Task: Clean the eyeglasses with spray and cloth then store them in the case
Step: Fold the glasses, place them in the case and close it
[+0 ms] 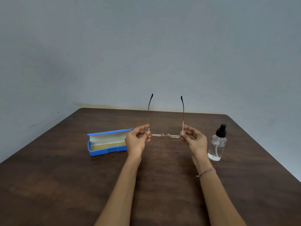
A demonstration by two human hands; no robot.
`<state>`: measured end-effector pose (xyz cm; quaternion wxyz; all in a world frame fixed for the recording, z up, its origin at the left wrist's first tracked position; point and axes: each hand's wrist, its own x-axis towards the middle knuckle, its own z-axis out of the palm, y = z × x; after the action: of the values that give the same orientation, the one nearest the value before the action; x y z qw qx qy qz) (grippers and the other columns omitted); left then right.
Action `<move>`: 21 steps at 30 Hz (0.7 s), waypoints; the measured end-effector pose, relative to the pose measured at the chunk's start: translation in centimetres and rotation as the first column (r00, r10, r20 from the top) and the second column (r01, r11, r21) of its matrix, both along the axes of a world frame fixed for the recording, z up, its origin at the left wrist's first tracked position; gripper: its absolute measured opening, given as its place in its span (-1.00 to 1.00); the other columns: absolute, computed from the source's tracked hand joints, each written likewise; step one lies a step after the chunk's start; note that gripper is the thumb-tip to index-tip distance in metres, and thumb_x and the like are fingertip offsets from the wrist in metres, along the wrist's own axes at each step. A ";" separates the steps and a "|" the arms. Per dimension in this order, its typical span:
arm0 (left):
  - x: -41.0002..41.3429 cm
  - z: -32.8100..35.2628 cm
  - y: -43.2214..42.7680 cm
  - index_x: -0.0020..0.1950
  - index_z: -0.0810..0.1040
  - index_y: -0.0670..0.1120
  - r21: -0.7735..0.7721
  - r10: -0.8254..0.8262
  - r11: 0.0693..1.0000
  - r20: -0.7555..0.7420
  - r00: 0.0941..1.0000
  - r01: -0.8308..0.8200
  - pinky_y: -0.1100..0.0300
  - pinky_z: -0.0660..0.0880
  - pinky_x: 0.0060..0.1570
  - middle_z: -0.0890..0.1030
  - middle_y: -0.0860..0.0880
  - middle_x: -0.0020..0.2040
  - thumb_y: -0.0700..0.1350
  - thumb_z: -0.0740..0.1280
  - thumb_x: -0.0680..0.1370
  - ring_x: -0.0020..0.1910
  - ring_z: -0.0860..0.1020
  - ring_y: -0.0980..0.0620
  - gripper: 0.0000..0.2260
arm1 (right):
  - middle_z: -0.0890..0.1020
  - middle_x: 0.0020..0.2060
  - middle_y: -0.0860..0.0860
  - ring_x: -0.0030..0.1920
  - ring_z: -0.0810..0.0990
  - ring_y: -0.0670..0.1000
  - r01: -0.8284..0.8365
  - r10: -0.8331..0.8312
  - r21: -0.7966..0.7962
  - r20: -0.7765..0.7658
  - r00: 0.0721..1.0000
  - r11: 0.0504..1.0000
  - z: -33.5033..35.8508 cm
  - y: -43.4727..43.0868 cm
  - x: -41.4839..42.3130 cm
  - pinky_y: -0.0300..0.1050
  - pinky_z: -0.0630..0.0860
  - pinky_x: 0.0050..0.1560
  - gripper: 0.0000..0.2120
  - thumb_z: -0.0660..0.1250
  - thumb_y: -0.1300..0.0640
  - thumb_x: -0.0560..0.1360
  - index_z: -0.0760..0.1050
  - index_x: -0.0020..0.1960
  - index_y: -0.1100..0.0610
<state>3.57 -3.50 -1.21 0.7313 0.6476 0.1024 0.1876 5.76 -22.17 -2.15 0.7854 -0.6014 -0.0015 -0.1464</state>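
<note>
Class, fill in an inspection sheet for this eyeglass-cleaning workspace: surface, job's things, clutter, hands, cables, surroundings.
Surface: dark wooden table, no spills seen.
Job's things: eyeglasses held above the table, temples unfolded, pointing away from the person; blue case open, lying left; clear spray bottle with black nozzle upright, right; cloth not seen.
Clutter: nothing seen.
Hands: left hand and right hand each pinch one end of the frame front; bracelet on right wrist.
Cables: nothing seen.
Surroundings: plain grey wall behind the table.

Dim, even light; wide-angle edge distortion.
</note>
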 end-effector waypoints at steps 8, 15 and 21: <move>-0.1 0.2 0.0 0.05 0.63 -0.04 -0.004 -0.022 1.000 0.063 0.998 0.022 0.30 0.59 -0.20 0.65 -0.07 -0.14 -0.33 0.38 0.47 -0.14 0.64 0.04 -0.75 | 0.66 -0.12 0.01 -0.25 0.62 -0.13 0.015 -0.010 -0.114 0.037 0.999 0.993 -0.2 -0.1 0.6 -0.29 0.59 -0.09 -0.81 0.37 0.36 0.44 0.59 0.00 0.15; -0.1 0.3 0.0 0.06 0.62 -0.02 0.064 -0.030 0.998 0.083 0.996 0.025 0.20 0.60 -0.06 0.63 0.00 -0.14 -0.33 0.37 0.48 -0.13 0.63 0.07 -0.74 | 0.64 -0.10 0.01 -0.22 0.62 -0.13 0.073 -0.042 -0.371 0.092 0.995 0.926 -0.2 0.1 0.4 -0.38 0.55 -0.06 -0.78 0.31 0.38 0.49 0.60 -0.10 0.08; 0.0 0.3 0.1 0.08 0.62 -0.03 0.103 -0.042 0.994 0.093 0.995 0.032 0.18 0.60 -0.04 0.63 0.01 -0.12 -0.32 0.35 0.49 -0.12 0.63 0.08 -0.75 | 0.62 -0.07 0.01 -0.18 0.61 -0.10 0.075 -0.034 -0.457 0.098 0.995 0.886 0.2 0.2 0.1 -0.46 0.51 -0.09 -0.83 0.27 0.40 0.51 0.61 -0.01 0.27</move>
<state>3.56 -3.42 -0.93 0.7051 0.6759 0.0458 0.2095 5.86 -22.01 -1.96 0.6153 -0.7632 -0.0534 -0.1899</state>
